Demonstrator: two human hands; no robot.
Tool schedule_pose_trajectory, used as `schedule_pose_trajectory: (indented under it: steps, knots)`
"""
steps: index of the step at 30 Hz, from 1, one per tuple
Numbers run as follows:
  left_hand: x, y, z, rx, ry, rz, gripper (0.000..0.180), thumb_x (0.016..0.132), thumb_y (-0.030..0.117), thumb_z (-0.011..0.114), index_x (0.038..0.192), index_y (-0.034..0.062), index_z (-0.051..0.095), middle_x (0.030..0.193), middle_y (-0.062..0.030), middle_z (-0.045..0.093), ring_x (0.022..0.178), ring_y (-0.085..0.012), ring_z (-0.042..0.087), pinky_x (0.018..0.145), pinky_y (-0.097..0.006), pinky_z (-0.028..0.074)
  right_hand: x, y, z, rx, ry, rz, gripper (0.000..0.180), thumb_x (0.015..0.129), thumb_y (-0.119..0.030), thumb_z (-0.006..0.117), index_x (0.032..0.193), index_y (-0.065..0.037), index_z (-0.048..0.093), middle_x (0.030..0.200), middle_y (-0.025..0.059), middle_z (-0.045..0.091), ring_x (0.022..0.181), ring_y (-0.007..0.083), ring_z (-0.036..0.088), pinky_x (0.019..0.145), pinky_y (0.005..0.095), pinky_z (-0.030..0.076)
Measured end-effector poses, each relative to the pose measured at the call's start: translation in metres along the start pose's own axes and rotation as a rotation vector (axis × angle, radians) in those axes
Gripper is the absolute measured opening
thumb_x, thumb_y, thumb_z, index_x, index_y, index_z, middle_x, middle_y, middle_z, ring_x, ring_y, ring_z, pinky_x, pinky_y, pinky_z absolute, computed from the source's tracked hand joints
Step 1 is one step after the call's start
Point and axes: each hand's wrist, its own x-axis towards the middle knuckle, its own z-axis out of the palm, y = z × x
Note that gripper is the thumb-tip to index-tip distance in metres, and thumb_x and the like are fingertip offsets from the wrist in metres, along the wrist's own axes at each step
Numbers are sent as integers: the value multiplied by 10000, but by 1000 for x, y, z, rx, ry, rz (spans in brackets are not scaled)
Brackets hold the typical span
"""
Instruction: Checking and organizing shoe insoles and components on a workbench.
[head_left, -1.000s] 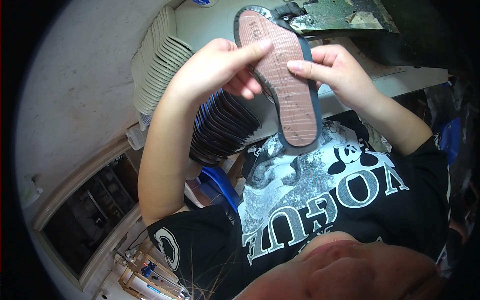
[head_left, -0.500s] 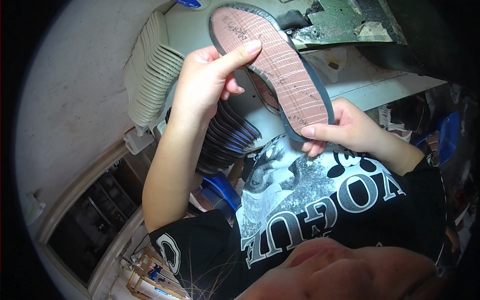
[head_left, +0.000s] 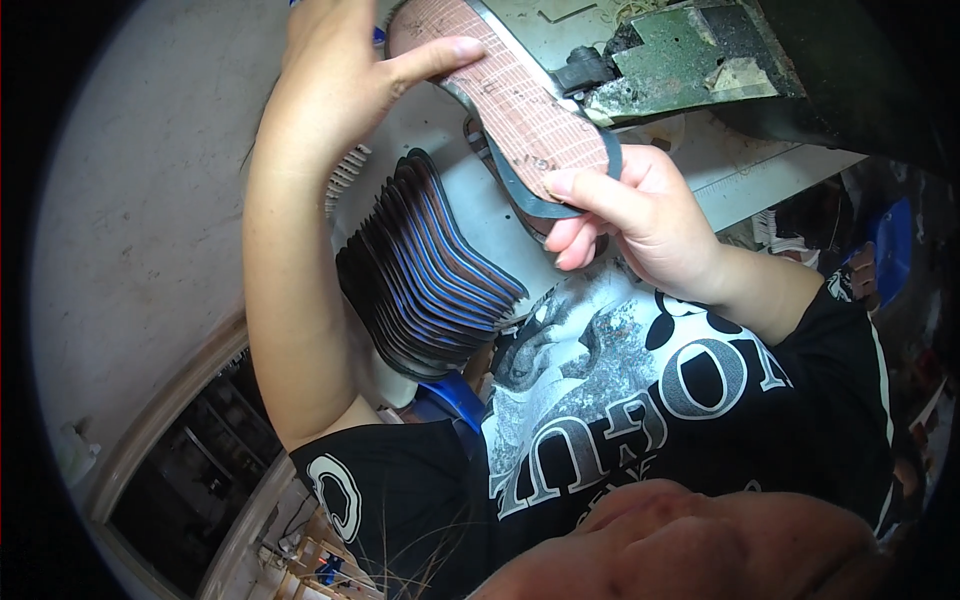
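Observation:
A shoe sole (head_left: 535, 120) with a pinkish-brown, pale-striped face and a dark rim is held slantwise between my hands. My left hand (head_left: 335, 75) grips its far end, thumb lying on the striped face; the other fingers are mostly hidden or cut off by the top edge. At the near rounded end, my right hand (head_left: 650, 215) pinches the sole, thumb on top and fingers curled beneath. The sole's right long edge is at or very close to a small black machine part (head_left: 585, 70); whether they touch I cannot tell. Another sole (head_left: 478, 140) shows partly underneath.
A stack of dark soles (head_left: 430, 270) stands on edge on the pale table, right of my left forearm. Pale soles (head_left: 346, 178) peek out behind that forearm. A worn green machine body (head_left: 700, 60) takes up the far right. Blue bins (head_left: 890, 255) stand at the right.
Both hands have carried the sole up and to the left, bringing its edge to the black machine part. My left forearm now covers most of the pale stack and uncovers the dark one.

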Motion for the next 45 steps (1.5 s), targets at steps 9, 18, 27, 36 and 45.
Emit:
schedule_pose_trajectory:
  steps: [9, 18, 27, 36, 45]
  knots:
    - [18, 11, 2, -657, -671, -36, 409, 778, 354, 757, 944, 16, 598, 835, -52, 583, 791, -119, 555, 714, -257, 454, -3, -3, 6, 66, 111, -37, 382, 926, -324, 620, 943, 57, 640, 843, 152, 692, 742, 177, 701, 668, 240, 557]
    - [-10, 49, -22, -642, -773, -537, 286, 898, 294, 652, 900, 19, 576, 695, 14, 522, 673, -52, 497, 572, -231, 415, 1, -11, -1, 77, 110, -53, 415, 943, -342, 593, 994, 67, 639, 917, 156, 689, 807, 209, 709, 703, 253, 568]
    - [-30, 57, -4, -613, -702, -632, 352, 944, 318, 592, 858, -22, 583, 712, 8, 553, 676, -54, 474, 590, -235, 413, 30, -13, -15, -75, 88, -131, 392, 939, -313, 584, 1010, 69, 634, 928, 165, 690, 792, 223, 707, 652, 246, 577]
    - [-34, 67, -1, -856, -627, -1003, 312, 926, 301, 617, 809, 14, 644, 713, 1, 627, 592, -46, 524, 541, -203, 406, 49, -19, -18, -185, 57, -151, 365, 929, -292, 586, 984, 64, 649, 871, 178, 690, 685, 180, 696, 586, 221, 577]
    - [-36, 59, -7, -1013, -551, -1089, 263, 910, 272, 639, 810, 30, 657, 724, -9, 651, 599, -42, 546, 562, -188, 416, 59, -16, -10, -159, 52, -158, 377, 925, -321, 608, 983, 50, 649, 888, 142, 691, 700, 152, 699, 619, 204, 582]
